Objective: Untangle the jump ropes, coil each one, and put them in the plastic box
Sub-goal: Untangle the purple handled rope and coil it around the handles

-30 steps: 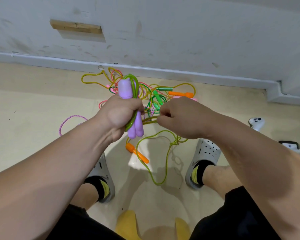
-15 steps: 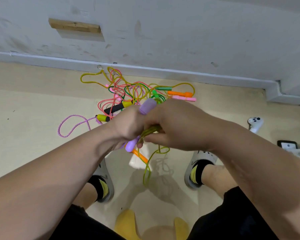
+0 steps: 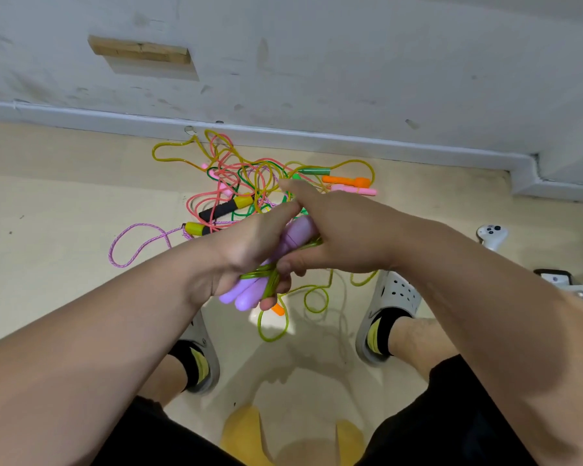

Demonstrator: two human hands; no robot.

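Both hands meet in the middle of the view over a jump rope with two purple handles [image 3: 249, 292] and a lime-green cord [image 3: 270, 280]. My left hand [image 3: 246, 250] grips the handles and the bunched cord. My right hand [image 3: 344, 237] pinches the green cord against the handles, its index finger stretched out. A loose tail of the green cord [image 3: 276, 327] hangs down to the floor. Behind the hands lies a tangled pile of jump ropes [image 3: 249, 183] in pink, yellow, green and orange. The plastic box is not in view.
A grey wall with a skirting board [image 3: 283, 132] runs behind the pile. A pink speckled rope [image 3: 138, 240] loops out left. My two feet in grey clogs [image 3: 394, 307] flank the spot. A white controller [image 3: 492, 235] lies at right. A yellow object [image 3: 243, 432] sits between my legs.
The purple handles have tilted from upright to slanting. My right hand has closed in on my left and drawn the green cord around the handles, so the loose tail on the floor is shorter.
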